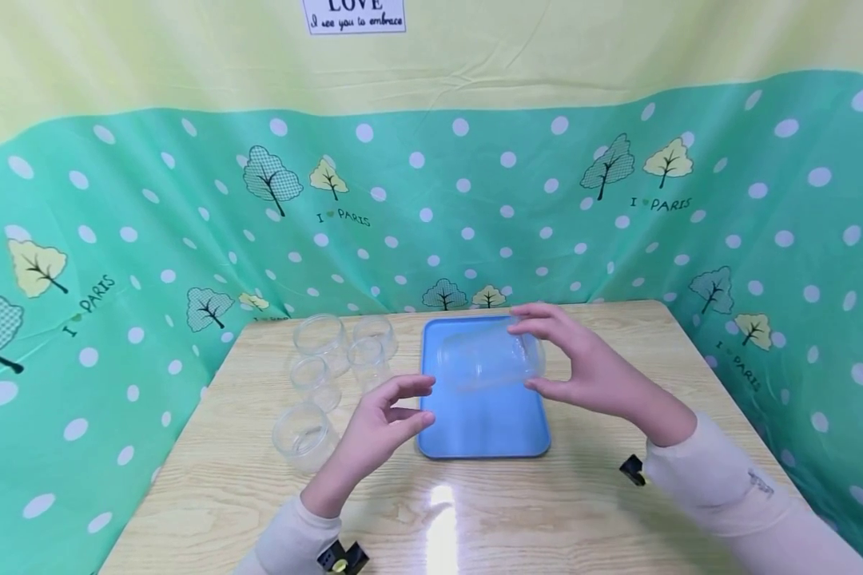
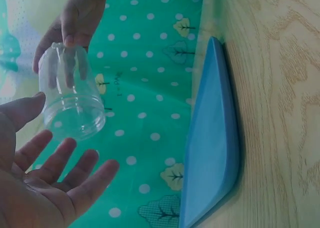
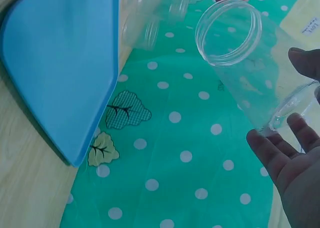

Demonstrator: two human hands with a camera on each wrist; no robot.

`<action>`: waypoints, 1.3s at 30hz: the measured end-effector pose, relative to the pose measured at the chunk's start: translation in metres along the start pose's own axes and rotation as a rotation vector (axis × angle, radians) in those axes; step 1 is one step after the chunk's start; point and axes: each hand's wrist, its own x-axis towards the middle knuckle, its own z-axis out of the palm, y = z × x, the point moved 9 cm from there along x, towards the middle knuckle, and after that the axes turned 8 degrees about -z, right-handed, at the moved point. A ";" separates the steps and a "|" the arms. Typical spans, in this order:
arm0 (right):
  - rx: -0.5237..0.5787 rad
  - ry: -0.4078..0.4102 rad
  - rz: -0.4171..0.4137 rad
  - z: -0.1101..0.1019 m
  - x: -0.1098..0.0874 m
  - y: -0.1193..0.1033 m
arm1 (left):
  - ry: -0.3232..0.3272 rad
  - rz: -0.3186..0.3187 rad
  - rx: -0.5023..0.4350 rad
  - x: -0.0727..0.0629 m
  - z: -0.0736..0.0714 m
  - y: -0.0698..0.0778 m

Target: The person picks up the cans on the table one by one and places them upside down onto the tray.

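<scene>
A clear, wide-mouthed plastic jar (image 1: pixel 478 361) is held sideways above the blue tray (image 1: pixel 467 439), its open rim facing left. My right hand (image 1: pixel 582 363) grips it round the base, thumb and fingers on opposite sides, as the right wrist view also shows with the jar (image 3: pixel 250 87) tilted. Just off the rim end, my left hand (image 1: pixel 384 423) is held up with its fingers spread apart. In the left wrist view that palm (image 2: pixel 45 198) faces the jar (image 2: pixel 75 102), with nothing in it.
Several clear jars of different sizes stand on the wooden table left of the tray, among them a large jar (image 1: pixel 321 339) at the back and a short wide jar (image 1: pixel 305 438) near my left forearm. A green dotted curtain (image 1: pixel 467 231) hangs behind the table.
</scene>
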 end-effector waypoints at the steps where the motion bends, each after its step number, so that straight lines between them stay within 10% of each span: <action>1: -0.005 -0.008 -0.001 -0.001 0.002 0.001 | -0.003 -0.018 0.013 0.000 0.001 -0.001; 18: -0.087 -0.255 0.158 -0.017 0.043 0.053 | -0.086 0.040 0.403 0.001 0.017 -0.004; 39: -0.057 -0.401 0.336 -0.008 0.085 0.095 | -0.150 0.071 0.453 -0.002 0.025 -0.007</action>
